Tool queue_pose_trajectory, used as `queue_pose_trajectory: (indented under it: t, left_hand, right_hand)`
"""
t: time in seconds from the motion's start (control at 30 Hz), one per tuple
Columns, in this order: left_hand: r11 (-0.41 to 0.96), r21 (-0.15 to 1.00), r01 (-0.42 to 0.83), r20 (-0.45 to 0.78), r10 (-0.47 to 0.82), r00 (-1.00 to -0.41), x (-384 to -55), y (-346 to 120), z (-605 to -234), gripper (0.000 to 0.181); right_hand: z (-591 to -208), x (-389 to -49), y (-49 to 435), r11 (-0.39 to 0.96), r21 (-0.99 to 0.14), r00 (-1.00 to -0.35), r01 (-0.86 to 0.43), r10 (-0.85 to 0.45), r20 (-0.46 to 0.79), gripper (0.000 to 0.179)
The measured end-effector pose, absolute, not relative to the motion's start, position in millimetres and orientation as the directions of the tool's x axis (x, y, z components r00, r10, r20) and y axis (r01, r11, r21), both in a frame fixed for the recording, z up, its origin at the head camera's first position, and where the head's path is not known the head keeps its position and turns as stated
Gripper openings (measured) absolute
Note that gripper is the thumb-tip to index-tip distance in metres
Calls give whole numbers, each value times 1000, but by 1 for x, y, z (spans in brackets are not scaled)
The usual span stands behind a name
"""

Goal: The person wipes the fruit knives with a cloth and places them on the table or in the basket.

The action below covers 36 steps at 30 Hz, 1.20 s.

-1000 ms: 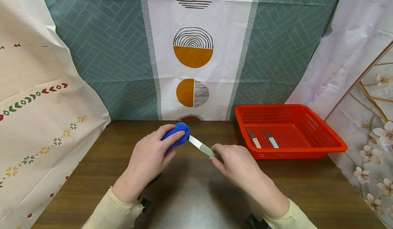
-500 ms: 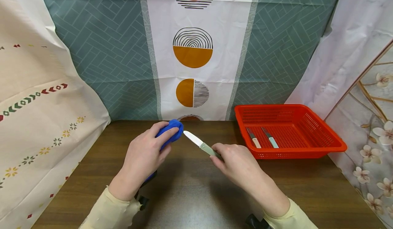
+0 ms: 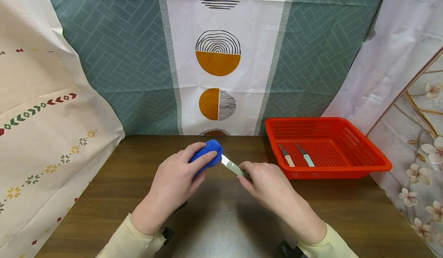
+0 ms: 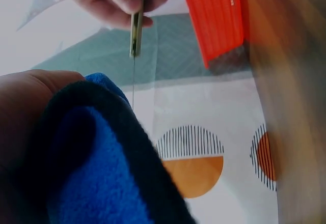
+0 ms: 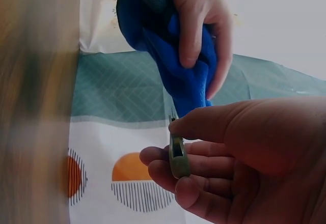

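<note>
A blue cloth is bunched in my left hand, its fingers pinching it around the blade of a folding knife. The cloth has a dark hem, seen close up in the left wrist view. My right hand grips the knife's pale green handle between thumb and fingers, the blade pointing up and left. Only the base of the blade shows in the head view; the tip is hidden in the cloth. Both hands are held above the brown table, and in the right wrist view the handle appears end-on.
At the back right stands a red perforated basket. Two more knives lie in it, one with a cream handle and one with a light blue handle. Printed curtains hang behind and on both sides of the wooden table.
My left hand drew the cloth left off the blade tip, baring the whole blade, then came back right and covers most of it now. The right hand with the knife stayed nearly still.
</note>
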State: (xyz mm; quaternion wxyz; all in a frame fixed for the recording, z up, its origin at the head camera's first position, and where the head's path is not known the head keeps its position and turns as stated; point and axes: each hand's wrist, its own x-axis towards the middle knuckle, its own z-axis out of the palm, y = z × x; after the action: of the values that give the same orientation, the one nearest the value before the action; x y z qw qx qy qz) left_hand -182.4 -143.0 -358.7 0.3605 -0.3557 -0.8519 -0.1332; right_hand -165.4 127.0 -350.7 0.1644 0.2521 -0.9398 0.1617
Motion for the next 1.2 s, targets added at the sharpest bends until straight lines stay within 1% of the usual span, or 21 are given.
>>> queue_pose_trajectory:
  t: [0.17,0.43,0.7,0.97,1.2]
  left_hand:
    - [685,-50,727,720,529,-449,-179,-135,-363,50]
    - [646,-60,761,711,562,-422,-174,-127,-365,52]
    - [641,-69,765,684,588,-432,-173,-124,-368,54]
    - [655,-58,753,698,566,-439,-177,-129,-368,53]
    - [683,-44,729,704,540,-462,-181,-136,-364,49]
  right_hand:
    - [-351,-166,127,815,-231,-819,-531,-425,385,17]
    - [-352,-166,127,809,-222,-810,-544,-438,389,17]
    - [-352,-166,127,820,-197,-812,-537,-439,385,17]
    - [-352,-166,127,807,-196,-794,-557,-449,409,18]
    - [-351,-165,126,813,-209,-809,-544,-441,390,18]
